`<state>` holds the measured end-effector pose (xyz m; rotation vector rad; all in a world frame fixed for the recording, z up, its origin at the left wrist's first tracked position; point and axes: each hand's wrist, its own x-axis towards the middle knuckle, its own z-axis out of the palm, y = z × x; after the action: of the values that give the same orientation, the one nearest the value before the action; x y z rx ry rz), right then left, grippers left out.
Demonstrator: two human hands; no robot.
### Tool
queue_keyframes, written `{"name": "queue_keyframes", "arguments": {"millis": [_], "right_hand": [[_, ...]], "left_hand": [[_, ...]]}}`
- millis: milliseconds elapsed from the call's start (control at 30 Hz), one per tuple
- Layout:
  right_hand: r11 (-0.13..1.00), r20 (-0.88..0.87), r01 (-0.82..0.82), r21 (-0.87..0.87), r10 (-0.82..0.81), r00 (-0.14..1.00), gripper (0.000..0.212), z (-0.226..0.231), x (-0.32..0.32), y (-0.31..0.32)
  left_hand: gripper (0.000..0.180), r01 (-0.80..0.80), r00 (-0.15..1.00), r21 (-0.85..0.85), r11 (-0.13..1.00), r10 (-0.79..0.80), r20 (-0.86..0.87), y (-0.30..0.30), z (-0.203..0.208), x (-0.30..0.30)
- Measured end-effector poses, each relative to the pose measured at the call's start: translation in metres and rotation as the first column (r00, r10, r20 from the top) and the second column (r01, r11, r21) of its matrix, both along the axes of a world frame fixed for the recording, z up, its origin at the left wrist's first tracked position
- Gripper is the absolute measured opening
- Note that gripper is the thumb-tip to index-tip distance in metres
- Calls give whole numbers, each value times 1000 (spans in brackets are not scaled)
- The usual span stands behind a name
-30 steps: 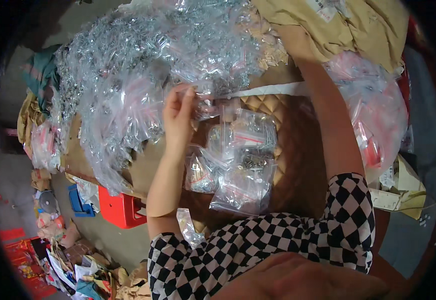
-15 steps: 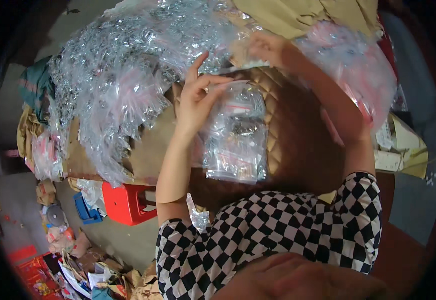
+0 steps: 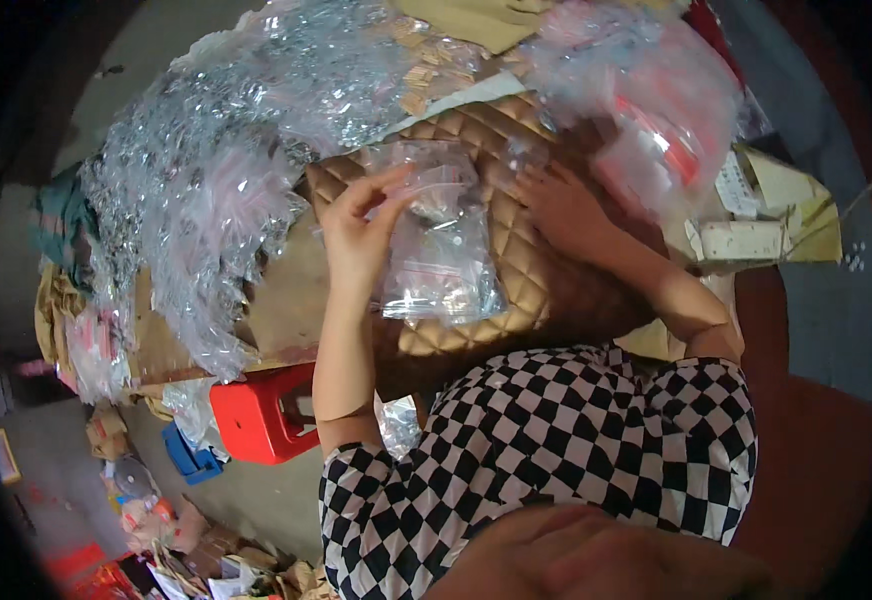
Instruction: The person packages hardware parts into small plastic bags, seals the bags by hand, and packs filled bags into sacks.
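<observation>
My left hand point(image 3: 361, 228) pinches the upper edge of a clear zip bag point(image 3: 440, 182) between thumb and fingers. Below that edge, more clear zip bags point(image 3: 441, 280) lie overlapped on the brown quilted cloth point(image 3: 536, 290), with a red line across them. What they contain is too small to make out. To the right of the bags, my right hand point(image 3: 568, 212) is low over the cloth, slightly blurred. A small clear plastic packet point(image 3: 526, 155), also smeared, is at its fingertips, and the fingers look closed on it.
A large heap of shiny clear packets point(image 3: 226, 170) covers the table's left and far side. Tan pieces point(image 3: 441, 65) lie at the back. A big clear bag with red parts point(image 3: 646, 110) and an open carton point(image 3: 746, 240) are at right. A red stool point(image 3: 256, 415) stands lower left.
My right hand has come back from the far heap toward the bags. My left hand has lowered and stays at the bag's edge. The whole view has shifted a little.
</observation>
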<state>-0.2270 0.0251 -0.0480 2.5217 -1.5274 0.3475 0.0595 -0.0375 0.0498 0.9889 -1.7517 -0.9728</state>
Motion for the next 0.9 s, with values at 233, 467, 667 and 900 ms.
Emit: {"name": "queue_keyframes", "arguments": {"millis": [233, 467, 667, 900], "right_hand": [[974, 343, 225, 26, -220, 913, 33, 32, -97, 51], [903, -91, 428, 17, -425, 901, 27, -26, -117, 88], [846, 820, 314, 430, -512, 255, 29, 42, -117, 85], [769, 755, -230, 597, -635, -163, 31, 41, -12, 40]], "left_hand": [[15, 193, 981, -193, 962, -182, 72, 16, 8, -37], [11, 503, 751, -467, 728, -101, 652, 19, -69, -115], [14, 467, 663, -54, 883, -309, 681, 23, -47, -124], [22, 178, 984, 118, 977, -177, -19, 34, -24, -104]]}}
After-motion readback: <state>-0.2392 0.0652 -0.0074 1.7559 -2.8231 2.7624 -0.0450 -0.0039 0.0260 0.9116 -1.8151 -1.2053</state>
